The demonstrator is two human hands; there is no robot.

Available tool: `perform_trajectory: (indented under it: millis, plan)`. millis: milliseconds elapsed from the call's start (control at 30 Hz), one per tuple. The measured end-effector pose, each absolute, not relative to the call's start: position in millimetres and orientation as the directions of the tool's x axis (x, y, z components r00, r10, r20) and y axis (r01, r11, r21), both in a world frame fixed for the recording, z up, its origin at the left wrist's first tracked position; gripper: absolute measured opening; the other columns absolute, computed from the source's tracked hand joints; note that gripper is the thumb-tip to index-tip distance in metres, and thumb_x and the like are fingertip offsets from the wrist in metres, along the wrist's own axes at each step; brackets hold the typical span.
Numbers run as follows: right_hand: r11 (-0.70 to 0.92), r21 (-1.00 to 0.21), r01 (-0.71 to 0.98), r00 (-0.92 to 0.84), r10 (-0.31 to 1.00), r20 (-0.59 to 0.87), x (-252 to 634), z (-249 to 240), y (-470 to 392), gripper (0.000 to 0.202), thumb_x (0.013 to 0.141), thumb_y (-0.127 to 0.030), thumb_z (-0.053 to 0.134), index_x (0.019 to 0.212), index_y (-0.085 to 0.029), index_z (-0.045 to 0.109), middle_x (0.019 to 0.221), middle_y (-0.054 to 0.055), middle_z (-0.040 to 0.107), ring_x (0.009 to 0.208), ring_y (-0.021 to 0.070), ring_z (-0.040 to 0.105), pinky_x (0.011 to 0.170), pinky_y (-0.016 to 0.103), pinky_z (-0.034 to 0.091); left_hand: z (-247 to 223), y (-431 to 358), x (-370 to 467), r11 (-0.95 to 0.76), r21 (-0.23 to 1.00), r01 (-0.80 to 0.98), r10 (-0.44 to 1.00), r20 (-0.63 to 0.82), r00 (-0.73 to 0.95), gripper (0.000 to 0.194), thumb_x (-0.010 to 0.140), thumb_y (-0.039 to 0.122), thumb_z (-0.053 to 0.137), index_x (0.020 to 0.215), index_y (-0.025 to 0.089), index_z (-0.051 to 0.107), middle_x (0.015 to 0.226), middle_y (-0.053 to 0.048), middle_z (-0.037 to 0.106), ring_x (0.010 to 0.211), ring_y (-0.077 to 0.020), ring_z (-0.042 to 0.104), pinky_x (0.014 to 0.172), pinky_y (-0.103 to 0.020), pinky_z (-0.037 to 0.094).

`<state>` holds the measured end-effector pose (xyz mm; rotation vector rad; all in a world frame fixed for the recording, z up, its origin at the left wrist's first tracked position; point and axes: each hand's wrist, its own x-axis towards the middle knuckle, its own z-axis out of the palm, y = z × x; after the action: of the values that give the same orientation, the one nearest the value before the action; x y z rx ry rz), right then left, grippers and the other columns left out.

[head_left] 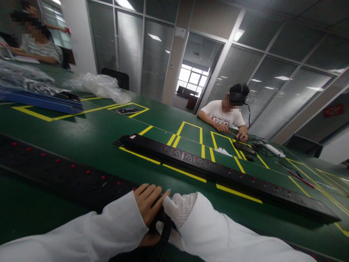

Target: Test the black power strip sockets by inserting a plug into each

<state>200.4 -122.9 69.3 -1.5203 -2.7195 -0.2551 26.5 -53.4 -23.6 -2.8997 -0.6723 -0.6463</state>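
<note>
A long black power strip with several red buttons runs in from the left, its near end under my hands. My left hand, bare, is closed around that end with the fingers over the top. Beside it, touching, my right hand wears a white dotted glove and is curled shut at a thick black cable. The cable comes down from between both hands to the bottom edge. Exactly where the cable meets the strip is hidden by my fingers.
Across the green table lies another long black power strip. Yellow tape marks the surface. At left are plastic bags and a blue rail; a phone lies nearby. A co-worker sits opposite, near tangled cables.
</note>
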Motion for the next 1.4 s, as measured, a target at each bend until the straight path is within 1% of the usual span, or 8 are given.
perform_trajectory:
  millis: [100, 400, 567, 667, 733, 833, 1167, 1400]
  plan:
    - [0.491, 0.177, 0.853, -0.511, 0.855, 0.089, 198, 69, -122, 0.047, 0.088, -0.047, 0.040, 0.117, -0.012, 0.049, 0.087, 0.008, 0.063, 0.061, 0.0160, 0.057, 0.049, 0.025, 0.033, -24, -53, 27, -0.897, 0.002, 0.443, 0.402, 0.421, 0.813, 0.077, 0.063, 0.047, 0.058, 0.130, 0.013, 0.044, 0.117, -0.018, 0.056, 0.104, -0.0345, 0.052, 0.089, -0.048, 0.037]
    - [0.481, 0.201, 0.853, -0.504, 0.860, 0.079, 198, 68, -120, 0.049, 0.086, -0.051, 0.043, 0.116, -0.012, 0.049, 0.089, 0.006, 0.064, 0.058, 0.0128, 0.057, 0.049, 0.023, 0.032, -27, -52, 28, -0.902, -0.030, 0.431, 0.373, 0.451, 0.811, 0.079, 0.063, 0.051, 0.059, 0.130, 0.013, 0.043, 0.116, -0.017, 0.056, 0.101, -0.0335, 0.052, 0.087, -0.047, 0.038]
    - [0.490, 0.202, 0.848, -0.512, 0.856, 0.072, 198, 67, -120, 0.047, 0.088, -0.051, 0.040, 0.114, -0.012, 0.048, 0.089, 0.006, 0.064, 0.062, 0.0142, 0.059, 0.052, 0.023, 0.033, -33, -50, 30, -0.886, -0.085, 0.455, 0.356, 0.504, 0.787, 0.066, 0.072, 0.048, 0.058, 0.128, 0.015, 0.045, 0.111, -0.016, 0.058, 0.098, -0.0309, 0.054, 0.085, -0.045, 0.038]
    - [0.485, 0.207, 0.849, -0.508, 0.858, 0.073, 197, 69, -121, 0.042, 0.091, -0.048, 0.036, 0.113, -0.014, 0.047, 0.088, 0.006, 0.065, 0.064, 0.0156, 0.061, 0.053, 0.024, 0.033, -33, -50, 29, -0.898, -0.048, 0.438, 0.364, 0.481, 0.798, 0.076, 0.067, 0.056, 0.056, 0.128, 0.014, 0.045, 0.112, -0.017, 0.057, 0.099, -0.0327, 0.054, 0.084, -0.046, 0.039]
    - [0.480, 0.215, 0.851, -0.504, 0.861, 0.073, 197, 69, -121, 0.042, 0.092, -0.048, 0.034, 0.113, -0.014, 0.048, 0.087, 0.006, 0.065, 0.064, 0.0161, 0.061, 0.052, 0.024, 0.033, -31, -50, 28, -0.898, -0.036, 0.438, 0.371, 0.472, 0.800, 0.077, 0.065, 0.055, 0.056, 0.129, 0.014, 0.044, 0.113, -0.017, 0.057, 0.099, -0.0330, 0.054, 0.085, -0.047, 0.038]
    - [0.479, 0.223, 0.849, -0.504, 0.861, 0.071, 197, 69, -121, 0.046, 0.090, -0.051, 0.037, 0.113, -0.014, 0.048, 0.088, 0.005, 0.065, 0.064, 0.0164, 0.061, 0.050, 0.024, 0.032, -29, -51, 28, -0.899, -0.036, 0.437, 0.371, 0.471, 0.801, 0.075, 0.065, 0.050, 0.057, 0.129, 0.014, 0.043, 0.114, -0.016, 0.057, 0.100, -0.0328, 0.054, 0.087, -0.047, 0.037]
    - [0.480, 0.243, 0.843, -0.513, 0.854, 0.091, 197, 64, -121, 0.048, 0.086, -0.052, 0.041, 0.115, -0.015, 0.048, 0.089, 0.006, 0.065, 0.061, 0.0164, 0.060, 0.050, 0.024, 0.032, -30, -51, 28, -0.900, 0.007, 0.435, 0.390, 0.457, 0.799, 0.078, 0.061, 0.047, 0.059, 0.130, 0.014, 0.042, 0.116, -0.017, 0.055, 0.103, -0.0346, 0.053, 0.088, -0.049, 0.037]
    - [0.407, 0.327, 0.853, -0.467, 0.876, 0.126, 193, 56, -122, 0.045, 0.076, -0.052, 0.053, 0.106, -0.018, 0.051, 0.073, 0.000, 0.059, 0.054, 0.0178, 0.058, 0.047, 0.023, 0.031, -31, -50, 27, -0.904, -0.022, 0.427, 0.371, 0.453, 0.810, 0.080, 0.061, 0.049, 0.060, 0.130, 0.013, 0.041, 0.115, -0.018, 0.055, 0.101, -0.0348, 0.053, 0.086, -0.048, 0.039]
